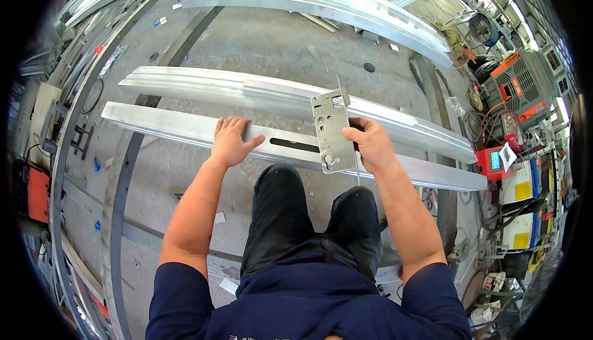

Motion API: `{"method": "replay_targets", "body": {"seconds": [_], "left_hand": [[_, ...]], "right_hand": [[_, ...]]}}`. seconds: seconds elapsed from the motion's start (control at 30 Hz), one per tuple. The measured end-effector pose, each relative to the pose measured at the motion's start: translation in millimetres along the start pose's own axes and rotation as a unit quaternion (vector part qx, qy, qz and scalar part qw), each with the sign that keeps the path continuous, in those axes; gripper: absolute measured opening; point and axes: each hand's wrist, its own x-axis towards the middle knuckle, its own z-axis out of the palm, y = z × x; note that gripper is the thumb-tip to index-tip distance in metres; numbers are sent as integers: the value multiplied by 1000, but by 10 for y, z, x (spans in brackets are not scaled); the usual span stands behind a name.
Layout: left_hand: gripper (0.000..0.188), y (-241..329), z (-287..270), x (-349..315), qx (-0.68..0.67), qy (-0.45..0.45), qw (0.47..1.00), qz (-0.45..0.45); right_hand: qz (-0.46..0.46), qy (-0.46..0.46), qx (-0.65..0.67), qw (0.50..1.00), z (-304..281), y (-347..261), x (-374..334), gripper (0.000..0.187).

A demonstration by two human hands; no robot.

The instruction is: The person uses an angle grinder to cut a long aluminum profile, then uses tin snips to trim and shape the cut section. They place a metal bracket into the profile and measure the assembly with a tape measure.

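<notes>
Right hand holds lock case upright, left of its grip.

Two bare hands are at work over two long aluminium profiles on a workshop bench: the left hand rests flat on the nearer profile, the right hand grips one steel lock case (held upright above the one dark slot cut in that profile). The second profile lies just behind. Two more long profiles lie across the far end, and one orange machine stands at right.
</notes>
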Motion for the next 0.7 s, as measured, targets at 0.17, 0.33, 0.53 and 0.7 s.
{"method": "replay_targets", "body": {"seconds": [0.17, 0.33, 0.53, 0.7], "left_hand": [[47, -37, -48, 144, -64, -18, 997, -30], [44, -147, -69, 339, -143, -3, 984, -102], [45, -13, 81, 243, -7, 88, 995, -43], [52, -27, 87, 229, -32, 84, 995, -51]], "right_hand": [[-42, -4, -133, 990, 31, -68, 18, 36], [-118, -53, -405, 905, 243, -201, 68, 38], [-195, -146, -540, 806, 384, 50, 218, 37], [-218, -164, -575, 771, 498, 180, 270, 36]]}}
